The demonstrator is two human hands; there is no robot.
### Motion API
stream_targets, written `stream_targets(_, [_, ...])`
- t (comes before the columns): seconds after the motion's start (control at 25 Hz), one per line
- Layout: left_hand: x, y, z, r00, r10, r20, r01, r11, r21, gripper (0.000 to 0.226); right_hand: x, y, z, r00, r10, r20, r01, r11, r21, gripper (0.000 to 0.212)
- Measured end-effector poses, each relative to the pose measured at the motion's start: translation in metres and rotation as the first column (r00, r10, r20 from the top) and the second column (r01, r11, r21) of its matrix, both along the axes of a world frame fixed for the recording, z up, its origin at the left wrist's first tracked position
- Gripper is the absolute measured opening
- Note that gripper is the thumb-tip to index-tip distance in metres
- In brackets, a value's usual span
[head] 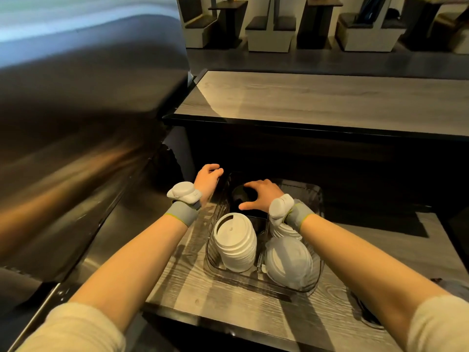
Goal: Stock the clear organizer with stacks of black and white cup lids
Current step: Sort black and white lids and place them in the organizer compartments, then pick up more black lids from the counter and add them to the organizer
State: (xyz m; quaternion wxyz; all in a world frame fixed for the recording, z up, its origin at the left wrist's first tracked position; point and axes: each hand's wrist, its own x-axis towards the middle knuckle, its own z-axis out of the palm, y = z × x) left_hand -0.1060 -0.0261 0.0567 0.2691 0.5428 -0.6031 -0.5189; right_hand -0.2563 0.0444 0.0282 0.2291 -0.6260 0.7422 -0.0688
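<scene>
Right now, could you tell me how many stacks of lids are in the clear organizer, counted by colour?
White stacks: 3, front left, front right, and one partly hidden under the right wrist.
Black stacks: 1, at the back under the right hand.
Total: 4 stacks visible in the clear organizer; the dark back compartments may hide more.

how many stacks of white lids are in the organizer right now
3. One upright stack in the near-left compartment, one tilted stack near-right, and a third behind it, partly hidden under the right wrist. The dark far compartments may hide more.
</scene>
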Motion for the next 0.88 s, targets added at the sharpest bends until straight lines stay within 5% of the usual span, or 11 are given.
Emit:
stream_targets(0.24, [-0.024, 0.013, 0.006, 0.998, -0.046, -0.038, 0.044, 0.997, -0.061, 0.028, -0.022, 0.03, 0.014, 0.986, -0.146, 0.076, 0.16, 0.96, -0.232, 0.044])
stream_targets(0.4, [-0.06, 0.041, 0.013, 0.974, -0.17, -0.151, 0.176, 0.984, 0.03, 0.014, -0.067, 0.07, 0.023, 0.938, -0.287, 0.193, 0.334, 0.897, -0.29, 0.035])
stream_targets(0.64, [-0.124, 0.102, 0.023, 0.894, -0.396, -0.21, 0.444, 0.846, 0.295, 0.016, -0.134, 0.144, 0.026, 0.878, -0.422, 0.228, 0.45, 0.888, -0.09, 0.035])
stream_targets(0.88, [-0.177, 0.163, 0.005, 0.789, -0.607, -0.092, 0.553, 0.638, 0.536, 0.018, -0.186, 0.195, 0.002, 0.852, -0.479, 0.212, 0.434, 0.872, 0.227, 0.033])
